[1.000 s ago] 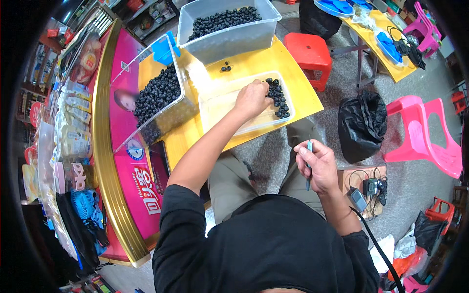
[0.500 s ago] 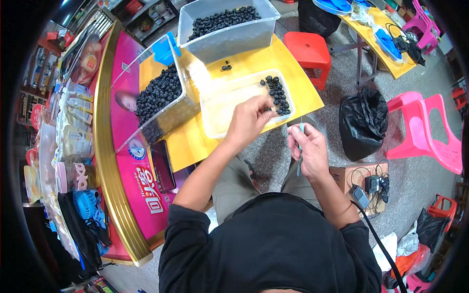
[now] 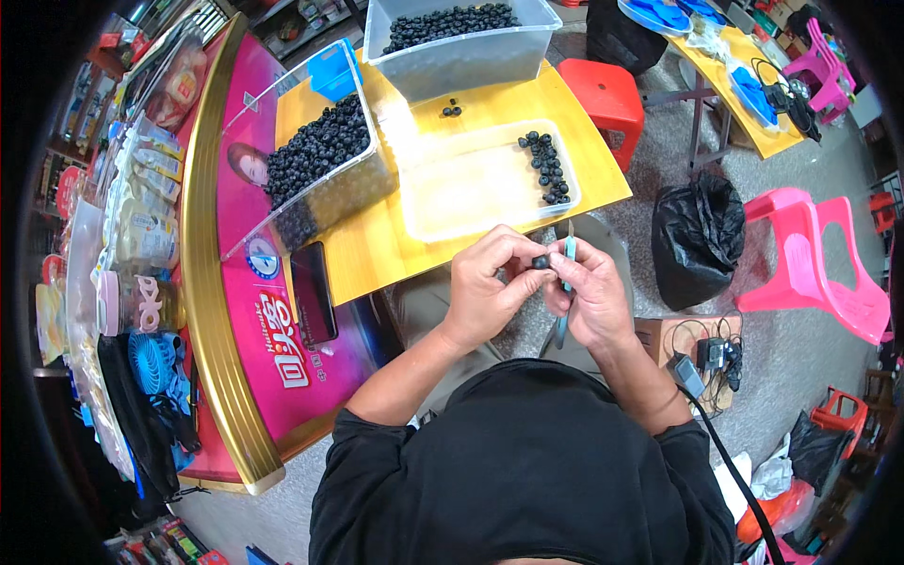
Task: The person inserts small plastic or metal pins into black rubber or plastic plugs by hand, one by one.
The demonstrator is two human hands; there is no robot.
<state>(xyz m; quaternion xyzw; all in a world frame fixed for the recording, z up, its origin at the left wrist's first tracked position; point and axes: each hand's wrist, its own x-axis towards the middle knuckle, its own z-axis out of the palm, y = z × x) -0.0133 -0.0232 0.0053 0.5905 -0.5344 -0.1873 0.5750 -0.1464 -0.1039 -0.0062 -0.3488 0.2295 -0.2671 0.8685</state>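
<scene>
My left hand (image 3: 488,287) pinches a small black round piece (image 3: 540,262) between thumb and fingers, just in front of my chest. My right hand (image 3: 591,294) grips a thin blue-handled tool (image 3: 568,282) and touches the same piece from the right. Both hands meet below the near edge of the yellow table (image 3: 377,247). A shallow clear tray (image 3: 490,184) on the table holds a row of the same black pieces (image 3: 546,168) along its right side.
A tilted clear bin (image 3: 320,160) and a clear tub (image 3: 461,38), both full of black pieces, stand on the table. A black phone (image 3: 313,292) lies at the table's left. A red stool (image 3: 612,94), black bag (image 3: 697,235) and pink chair (image 3: 810,264) stand to the right.
My left hand left the tray with one black piece and drew back toward my chest. My right hand rose with the tool to meet it.
</scene>
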